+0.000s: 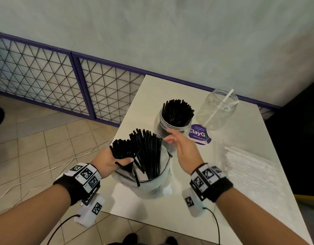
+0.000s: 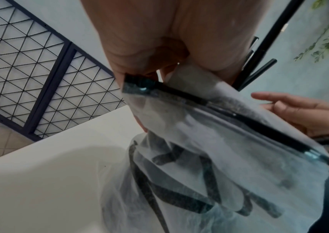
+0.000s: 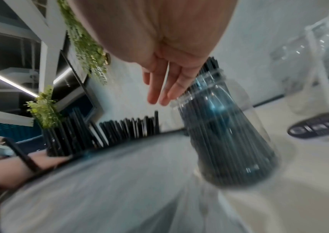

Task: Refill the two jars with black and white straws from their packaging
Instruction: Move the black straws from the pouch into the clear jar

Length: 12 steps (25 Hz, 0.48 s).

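While the left hand (image 1: 108,160) is clasping a bundle of black straws (image 1: 121,149) at the mouth of the zip-top packaging bag (image 1: 152,184), the right hand (image 1: 183,147) is hanging empty, its fingers (image 3: 159,88) loosely extended just beside the rim of the black-straw jar (image 1: 170,124). That jar is standing on the white surface (image 1: 241,135) behind the bag and is already looking well stocked, so the black refill is judged to be in hand and nearing its end. More black straws are standing upright in the bag. The second jar (image 1: 217,110), to the right, is holding only a single white straw (image 1: 219,107), and the pack of white straws (image 1: 248,167) is lying unopened, as far as can be told, at the right of the surface. Next, the left hand's bundle is needing to go upright into the black-straw jar, with the right hand likely steadying the rim; loose straws fanning out are risking a spill.
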### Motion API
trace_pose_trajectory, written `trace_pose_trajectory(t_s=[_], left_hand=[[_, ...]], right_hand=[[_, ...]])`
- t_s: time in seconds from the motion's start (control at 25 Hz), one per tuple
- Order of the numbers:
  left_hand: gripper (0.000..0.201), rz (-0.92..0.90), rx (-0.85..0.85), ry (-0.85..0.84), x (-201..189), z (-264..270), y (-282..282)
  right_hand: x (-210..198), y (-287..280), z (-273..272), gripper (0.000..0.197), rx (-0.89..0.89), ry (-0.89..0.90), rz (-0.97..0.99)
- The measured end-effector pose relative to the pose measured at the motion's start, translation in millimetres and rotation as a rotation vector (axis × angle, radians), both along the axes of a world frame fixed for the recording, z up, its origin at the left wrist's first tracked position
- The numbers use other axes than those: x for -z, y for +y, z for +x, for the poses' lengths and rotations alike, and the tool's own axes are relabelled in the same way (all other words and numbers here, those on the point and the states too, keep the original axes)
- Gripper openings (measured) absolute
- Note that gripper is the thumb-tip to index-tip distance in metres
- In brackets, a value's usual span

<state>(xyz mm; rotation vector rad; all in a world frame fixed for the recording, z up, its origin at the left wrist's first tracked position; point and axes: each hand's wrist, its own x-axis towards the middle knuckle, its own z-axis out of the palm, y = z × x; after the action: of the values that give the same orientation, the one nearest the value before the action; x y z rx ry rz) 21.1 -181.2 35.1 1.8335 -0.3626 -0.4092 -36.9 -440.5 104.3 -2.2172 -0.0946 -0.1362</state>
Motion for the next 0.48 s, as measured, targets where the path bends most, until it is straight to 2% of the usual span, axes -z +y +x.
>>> trace_pose_trajectory(t_s=[0.08, 0.2, 0.36, 0.48], left_hand=[[0.023, 0.014, -0.001, -0.017, -1, -3, 0], [0.02, 0.013, 0.029, -0.032, -6, -10, -4], [0.034, -0.009, 0.019, 0.007, -7, -18, -9], [0.044, 0.008, 0.001, 0.02, -5, -18, -9]], right_hand=[[17, 9, -10, 0.051, 0.049, 0.039, 0.041], [23, 26, -8, 0.057, 0.095, 0.209, 0.157], [24, 41, 7, 0.091, 0.12, 0.287, 0.066], [30, 51, 17, 0.099, 0.161, 0.273, 0.05]])
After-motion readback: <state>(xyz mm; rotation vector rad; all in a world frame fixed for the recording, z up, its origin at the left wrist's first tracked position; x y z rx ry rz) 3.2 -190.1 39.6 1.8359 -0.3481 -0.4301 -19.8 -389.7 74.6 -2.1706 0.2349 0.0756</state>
